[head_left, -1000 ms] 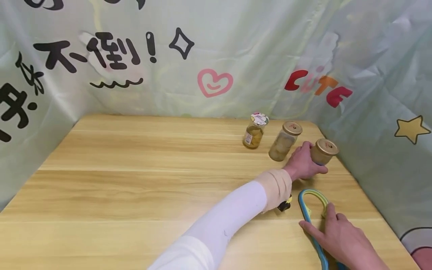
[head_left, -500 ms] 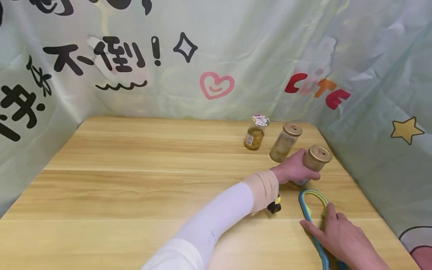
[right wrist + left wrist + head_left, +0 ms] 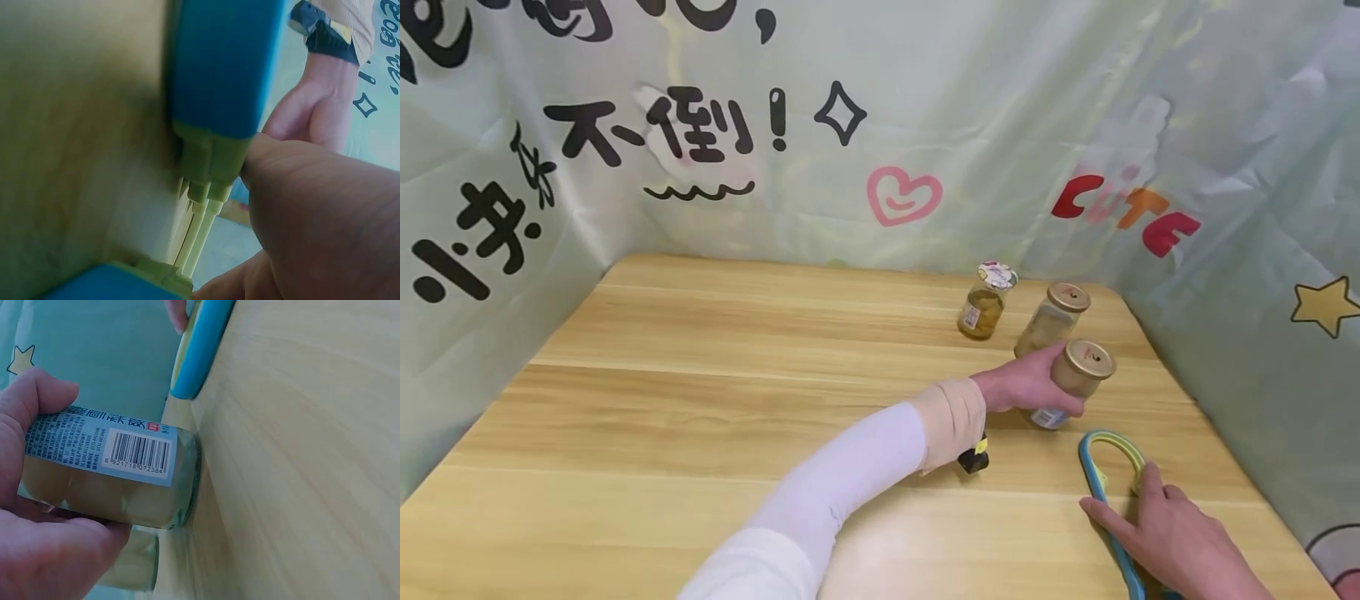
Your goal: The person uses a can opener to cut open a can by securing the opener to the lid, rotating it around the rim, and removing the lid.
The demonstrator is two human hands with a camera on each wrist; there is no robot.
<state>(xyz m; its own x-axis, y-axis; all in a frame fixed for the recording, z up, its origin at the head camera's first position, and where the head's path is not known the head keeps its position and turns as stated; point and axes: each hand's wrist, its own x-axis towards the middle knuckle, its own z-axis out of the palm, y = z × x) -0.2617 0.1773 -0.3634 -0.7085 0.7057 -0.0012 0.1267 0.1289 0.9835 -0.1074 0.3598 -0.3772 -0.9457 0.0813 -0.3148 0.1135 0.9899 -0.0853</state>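
Note:
My left hand (image 3: 1026,383) grips a glass jar (image 3: 1075,375) with a gold lid, thumb on one side and fingers on the other. In the left wrist view the jar (image 3: 125,469) shows a blue barcode label, pale chunks inside, and a base right at the tabletop. Toward the front right, my right hand (image 3: 1180,533) holds a blue and yellow-green U-shaped tool (image 3: 1097,475), with the thumb over one arm and the forefinger at the other. Up close in the right wrist view, the thumb lies against the tool's blue part (image 3: 219,69); pale green rods run between its two sides.
Behind the gripped jar stands a second gold-lidded jar (image 3: 1052,317), partly covered by the left hand. A smaller jar (image 3: 985,304) with a patterned lid and yellow contents stands farther left. Printed cloth (image 3: 985,133) hangs around the wooden table (image 3: 737,417).
The left hand has brought the gripped jar leftward and nearer to me, in front of the second jar. The right hand and tool have stayed put, while the head view has swung slightly left.

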